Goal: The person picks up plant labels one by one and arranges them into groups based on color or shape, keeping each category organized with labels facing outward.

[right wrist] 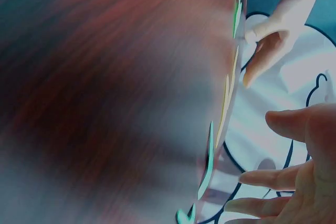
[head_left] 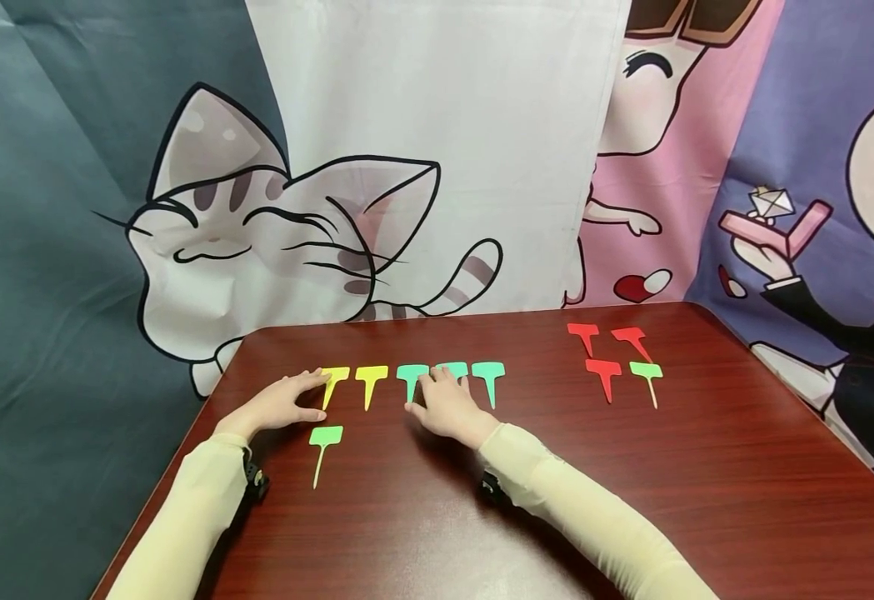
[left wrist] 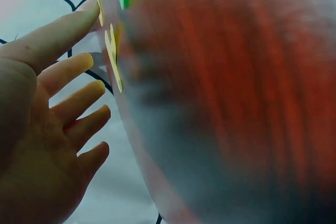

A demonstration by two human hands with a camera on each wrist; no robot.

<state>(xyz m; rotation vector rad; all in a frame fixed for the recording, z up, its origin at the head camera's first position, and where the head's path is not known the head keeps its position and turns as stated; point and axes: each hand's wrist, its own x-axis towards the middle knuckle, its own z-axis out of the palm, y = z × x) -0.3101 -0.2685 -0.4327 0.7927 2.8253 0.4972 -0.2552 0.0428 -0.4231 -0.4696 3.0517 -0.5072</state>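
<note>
Cream sleeves (head_left: 185,500) cross the tabletop (head_left: 407,533); left hand (head_left: 277,405) and right hand (head_left: 447,407) each show a slack, unfilled grip. Toward the left edge, the leftmost yellow marker (head_left: 337,374) lies just right of the nearer left hand, stem pointing to the near edge.

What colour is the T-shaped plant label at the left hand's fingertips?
Yellow; this plant label shows best in the head view.

Left hand (head_left: 279,404): fingers extended, thumb apart
Right hand (head_left: 447,407): fingers spread, thumb apart
Left arm (head_left: 185,504): stretched forward, slanting right
Right arm (head_left: 586,517): stretched forward, slanting left
</note>
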